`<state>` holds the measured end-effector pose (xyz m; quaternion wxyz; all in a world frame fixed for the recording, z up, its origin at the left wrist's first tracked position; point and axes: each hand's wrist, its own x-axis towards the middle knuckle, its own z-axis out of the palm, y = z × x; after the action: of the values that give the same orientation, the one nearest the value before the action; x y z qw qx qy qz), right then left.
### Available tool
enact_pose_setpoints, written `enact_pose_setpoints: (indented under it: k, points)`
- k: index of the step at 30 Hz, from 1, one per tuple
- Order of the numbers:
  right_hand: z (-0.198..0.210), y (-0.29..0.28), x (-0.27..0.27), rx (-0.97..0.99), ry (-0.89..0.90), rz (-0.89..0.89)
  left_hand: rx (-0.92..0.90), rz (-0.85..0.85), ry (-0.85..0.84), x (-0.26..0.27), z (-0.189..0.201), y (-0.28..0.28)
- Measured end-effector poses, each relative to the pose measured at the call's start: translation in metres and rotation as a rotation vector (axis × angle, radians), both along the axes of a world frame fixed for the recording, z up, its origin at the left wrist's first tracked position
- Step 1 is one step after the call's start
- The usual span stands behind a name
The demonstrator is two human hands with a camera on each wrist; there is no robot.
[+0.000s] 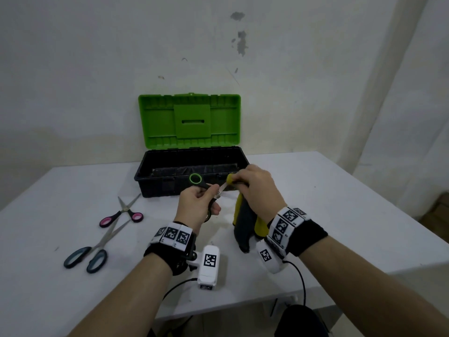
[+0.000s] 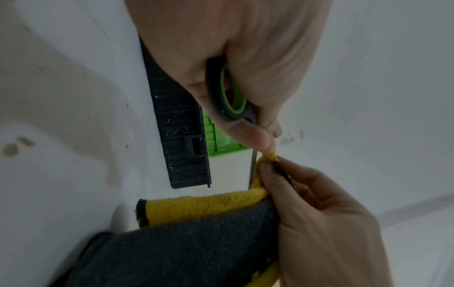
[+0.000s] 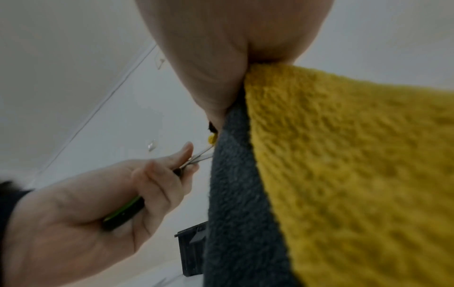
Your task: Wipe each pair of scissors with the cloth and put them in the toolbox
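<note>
Pinching cloth round scissors blade

The light was dim, even and slightly greenish-grey in all three views, with no clear source visible. On the counter shadows were soft and faint, gathered under the forearms and beneath the cloth. There was no glare. The head view bent straight lines near its edges, and its corners were darker. Both wrist views were grainy and soft: the left hand close to its lens was blurred and washed out, and the yellow cloth filling the right wrist view was smeared out of focus.
</note>
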<state>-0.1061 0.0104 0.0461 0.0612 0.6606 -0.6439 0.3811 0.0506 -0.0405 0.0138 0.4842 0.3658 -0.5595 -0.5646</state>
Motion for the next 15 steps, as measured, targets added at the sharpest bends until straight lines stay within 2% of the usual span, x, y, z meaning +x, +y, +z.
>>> enact_pose_setpoints:
  k: [3,8,13,15]
  points:
    - [0.005,0.0,-0.008,-0.07,-0.133,-0.128,-0.035,0.011,-0.034,0.002,0.0,-0.002]
    - [0.001,0.006,0.009,-0.039,-0.004,0.045,-0.123,0.021,-0.07,-0.001,0.005,-0.003]
    - [0.009,-0.003,-0.013,0.027,-0.077,-0.186,-0.174,0.008,-0.134,0.002,0.003,-0.006]
    - [0.014,-0.002,-0.019,0.02,-0.101,-0.222,-0.168,0.023,-0.138,0.003,0.001,-0.008]
